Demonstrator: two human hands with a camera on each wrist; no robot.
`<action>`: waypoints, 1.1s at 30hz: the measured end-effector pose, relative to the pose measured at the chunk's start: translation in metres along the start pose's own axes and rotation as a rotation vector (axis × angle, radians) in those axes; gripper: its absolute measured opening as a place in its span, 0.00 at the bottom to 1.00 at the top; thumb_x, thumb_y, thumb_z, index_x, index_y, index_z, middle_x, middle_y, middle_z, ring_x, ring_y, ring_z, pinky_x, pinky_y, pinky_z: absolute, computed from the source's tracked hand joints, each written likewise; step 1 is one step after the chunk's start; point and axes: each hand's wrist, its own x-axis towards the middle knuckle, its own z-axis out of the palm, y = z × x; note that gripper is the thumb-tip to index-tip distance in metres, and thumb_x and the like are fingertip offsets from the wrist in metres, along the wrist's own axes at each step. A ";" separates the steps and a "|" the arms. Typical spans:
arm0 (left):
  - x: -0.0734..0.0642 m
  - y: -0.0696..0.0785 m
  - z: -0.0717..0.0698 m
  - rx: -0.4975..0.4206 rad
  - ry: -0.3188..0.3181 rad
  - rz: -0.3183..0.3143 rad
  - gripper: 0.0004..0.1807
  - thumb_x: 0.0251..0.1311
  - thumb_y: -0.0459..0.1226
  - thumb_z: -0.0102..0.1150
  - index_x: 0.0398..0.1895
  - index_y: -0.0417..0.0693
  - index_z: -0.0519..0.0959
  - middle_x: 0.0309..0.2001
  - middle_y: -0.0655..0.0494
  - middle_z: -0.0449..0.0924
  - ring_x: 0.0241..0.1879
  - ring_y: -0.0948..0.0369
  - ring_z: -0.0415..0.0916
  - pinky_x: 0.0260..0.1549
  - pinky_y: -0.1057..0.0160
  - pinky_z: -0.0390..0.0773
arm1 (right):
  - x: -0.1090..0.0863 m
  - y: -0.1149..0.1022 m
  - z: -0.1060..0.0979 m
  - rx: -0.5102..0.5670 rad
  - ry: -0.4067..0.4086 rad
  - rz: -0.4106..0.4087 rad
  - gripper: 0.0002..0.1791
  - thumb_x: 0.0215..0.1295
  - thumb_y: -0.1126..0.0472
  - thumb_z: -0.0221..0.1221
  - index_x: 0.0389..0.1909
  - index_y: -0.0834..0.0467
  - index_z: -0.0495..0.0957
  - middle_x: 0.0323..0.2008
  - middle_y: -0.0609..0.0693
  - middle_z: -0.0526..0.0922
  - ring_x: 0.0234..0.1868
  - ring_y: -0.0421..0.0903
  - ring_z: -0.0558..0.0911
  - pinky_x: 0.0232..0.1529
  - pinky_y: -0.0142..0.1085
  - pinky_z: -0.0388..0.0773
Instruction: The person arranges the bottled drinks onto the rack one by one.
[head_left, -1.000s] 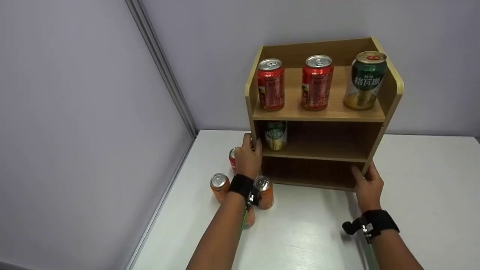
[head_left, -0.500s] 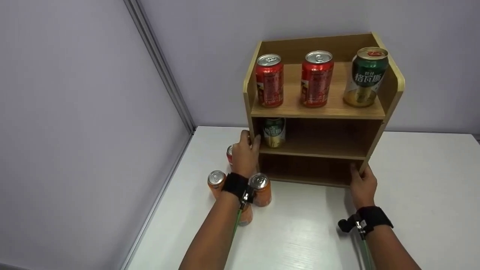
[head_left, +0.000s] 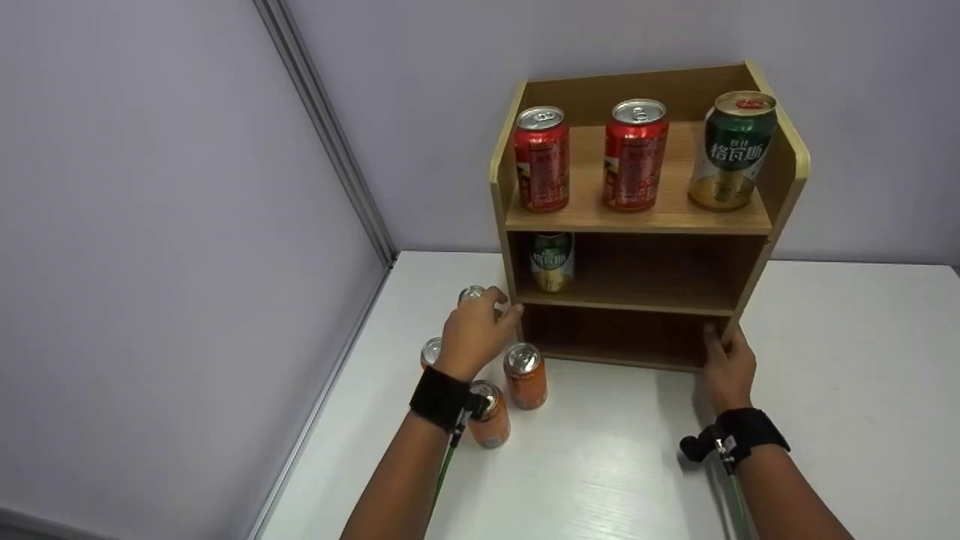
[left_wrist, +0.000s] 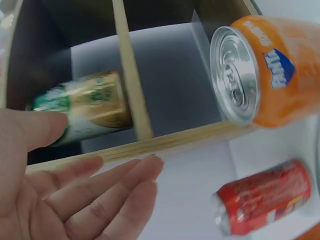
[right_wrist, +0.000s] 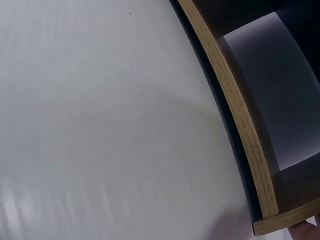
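A small wooden shelf [head_left: 652, 223] with three levels stands on the white table. My left hand [head_left: 474, 334] hovers beside its left side panel, fingers loosely bent and holding nothing. In the left wrist view, thumb and fingers lie spread either side of the panel's edge. My right hand [head_left: 731, 371] grips the lower right side panel, thumb inside the bottom level. Two red cans [head_left: 544, 169] and a green-and-gold can [head_left: 733, 157] stand on top. Another green-and-gold can [head_left: 553, 262] occupies the middle level's left end. A red can [left_wrist: 265, 195] stands behind my left hand, mostly hidden in the head view.
Several orange cans [head_left: 527, 382] stand on the table [head_left: 600, 465] left of and in front of the shelf, close around my left wrist. A grey partition [head_left: 187, 262] bounds the table on the left. A wall [head_left: 420, 150] rises behind the shelf.
My left hand has let go of the shelf's left side panel and drawn back slightly left and toward me. The right hand stays on the right panel.
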 end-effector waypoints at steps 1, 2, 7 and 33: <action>-0.006 0.000 -0.002 0.009 0.002 0.023 0.20 0.73 0.51 0.59 0.51 0.45 0.84 0.41 0.49 0.90 0.38 0.53 0.88 0.36 0.53 0.84 | 0.000 0.001 -0.001 0.000 0.004 0.000 0.31 0.83 0.42 0.46 0.81 0.47 0.63 0.78 0.54 0.69 0.78 0.51 0.65 0.75 0.48 0.62; -0.012 0.000 -0.004 0.020 0.006 0.043 0.19 0.73 0.51 0.59 0.50 0.45 0.84 0.39 0.50 0.89 0.35 0.54 0.87 0.34 0.54 0.83 | 0.000 0.002 -0.001 0.005 0.005 0.000 0.30 0.83 0.42 0.46 0.81 0.46 0.63 0.78 0.53 0.69 0.78 0.50 0.65 0.75 0.47 0.62; -0.039 -0.005 -0.005 0.089 0.042 0.117 0.14 0.71 0.48 0.62 0.42 0.47 0.85 0.31 0.52 0.88 0.28 0.54 0.83 0.28 0.55 0.77 | -0.001 0.004 -0.004 0.019 -0.003 0.010 0.32 0.83 0.41 0.46 0.82 0.43 0.60 0.79 0.50 0.67 0.79 0.48 0.64 0.76 0.46 0.61; -0.106 -0.094 0.048 -0.394 -0.210 -0.202 0.44 0.44 0.32 0.80 0.68 0.42 0.70 0.65 0.39 0.78 0.70 0.41 0.72 0.70 0.34 0.67 | -0.005 0.031 0.000 0.125 -0.087 0.166 0.40 0.75 0.30 0.51 0.80 0.45 0.64 0.82 0.49 0.62 0.83 0.51 0.60 0.81 0.50 0.58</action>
